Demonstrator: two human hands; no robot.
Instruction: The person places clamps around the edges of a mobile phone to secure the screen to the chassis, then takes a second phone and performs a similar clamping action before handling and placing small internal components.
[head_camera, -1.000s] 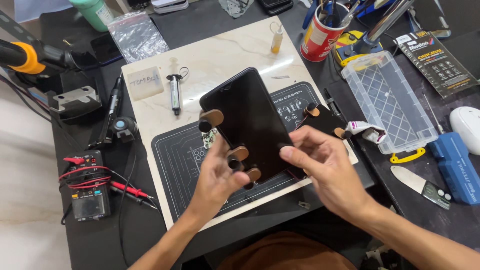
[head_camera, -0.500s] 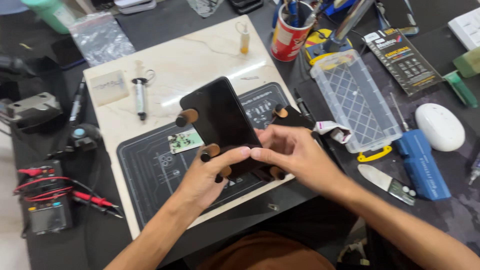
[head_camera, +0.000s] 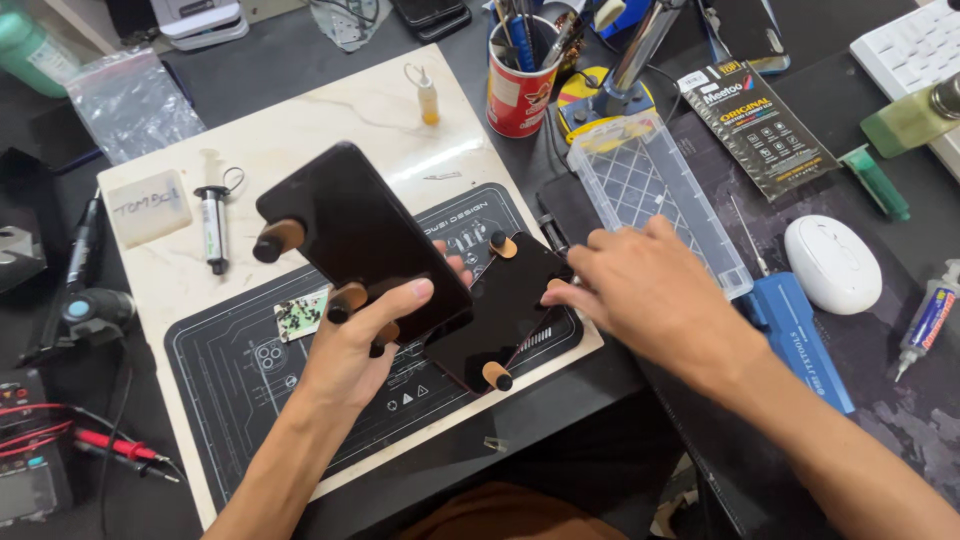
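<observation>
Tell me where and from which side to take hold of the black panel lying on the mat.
Grip the black panel by its two long bare edges, coming from above on its right side, probably with the right hand already touching it. It lies flat; clips stand at its ends, so the stretch between them is free.

1. Glossy black rectangular phone screen (head_camera: 365, 235), dark and unlit, tilted above the mat, gripped from below by the left hand (head_camera: 365, 345); brown-capped clamps sit along its edges.
2. Second black glass panel (head_camera: 505, 310), lying flat on the mat just right of the first, partly beneath it; right hand (head_camera: 650, 295) touching its right edge.
3. Black flat retail packet with orange-and-white print (head_camera: 760, 115), upper right, beside a clear plastic tray.
4. Clear plastic zip bag (head_camera: 130, 100), upper left.
5. Pale translucent block with handwritten label (head_camera: 148, 208), left on the marble board.
6. Red printed can label (head_camera: 522, 95), top centre.
</observation>
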